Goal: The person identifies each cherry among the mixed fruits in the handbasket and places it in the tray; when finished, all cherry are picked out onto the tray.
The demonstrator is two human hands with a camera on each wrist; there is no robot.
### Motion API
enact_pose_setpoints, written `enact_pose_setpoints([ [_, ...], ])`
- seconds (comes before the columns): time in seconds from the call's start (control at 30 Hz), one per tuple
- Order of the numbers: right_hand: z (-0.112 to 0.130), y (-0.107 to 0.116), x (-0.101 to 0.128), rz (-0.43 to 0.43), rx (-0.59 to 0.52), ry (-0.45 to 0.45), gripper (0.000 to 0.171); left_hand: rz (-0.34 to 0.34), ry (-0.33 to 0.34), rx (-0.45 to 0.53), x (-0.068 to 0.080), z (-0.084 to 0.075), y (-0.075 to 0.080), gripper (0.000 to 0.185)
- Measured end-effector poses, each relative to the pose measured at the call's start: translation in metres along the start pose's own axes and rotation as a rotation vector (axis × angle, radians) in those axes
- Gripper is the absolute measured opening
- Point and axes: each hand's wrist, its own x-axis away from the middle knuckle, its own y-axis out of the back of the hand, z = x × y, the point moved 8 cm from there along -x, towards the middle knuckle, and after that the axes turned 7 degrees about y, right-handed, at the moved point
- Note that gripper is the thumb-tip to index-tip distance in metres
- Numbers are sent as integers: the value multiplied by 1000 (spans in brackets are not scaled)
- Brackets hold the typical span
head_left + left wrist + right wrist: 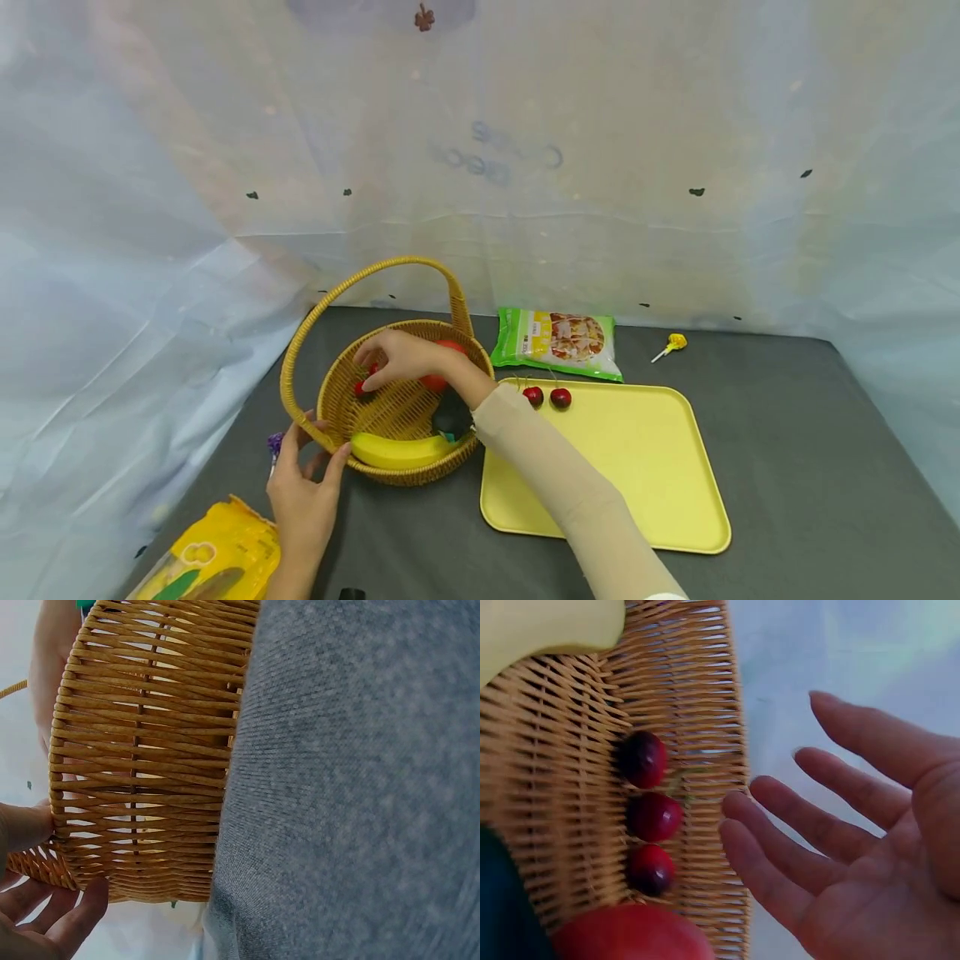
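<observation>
Dark grey cloth-covered table (787, 433), walled on three sides by pale translucent plastic sheeting (675, 150).

Round woven wicker basket with a tall hoop handle (339, 377) stands left of centre on the table. Right hand (399, 357) is reached over the basket interior, palm down, fingers extended and relaxed, holding nothing. In the right wrist view the fingers (795, 847) are spread and straight, hovering just beside three small dark red cherries (651, 817), which lie in a row on the basket floor near the far wall; no contact is visible there. In the head view the fingertips sit right at the cherries, and touching cannot be confirmed.

Left hand (303, 492) is at the basket's near rim: thumb against the outer wall, fingers up by the base of the handle. The left wrist view shows thumb and fingers (71, 922) resting on the weave, loosely spread rather than clamped.

Basket contents: the three cherries, a yellow banana (397, 450) along the near wall, a red round tomato-like fruit (442, 367) partly behind the right wrist, and a dark object (452, 414) under the forearm that cannot be identified.

Flat pale yellow plastic tray (622, 483) lies just right of the basket, carrying two more red cherries (547, 397) at its far left corner.
</observation>
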Motion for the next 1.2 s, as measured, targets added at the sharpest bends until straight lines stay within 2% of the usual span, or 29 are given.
enact_pose_setpoints([
  [0.13,-11,-14,-12,64,-15,-58,51,-4,-7,10,0,0,-1,63],
  [0.27,-22,-20,-16,84,-21,-103,54,1,-6,6,1,4,-3,65],
  [0.53,-33,-34,-23,109,-46,-69,55,-3,-1,-16,1,3,-3,65],
  [0.67,-35,-42,-24,142,-19,-89,56,2,-5,-3,1,2,-2,64],
  [0.93,-34,-49,-22,186,1,-98,40,-1,-20,13,1,3,-2,63],
  [1.2,-35,-59,-16,247,15,-165,26,-2,-19,11,0,3,-2,64],
])
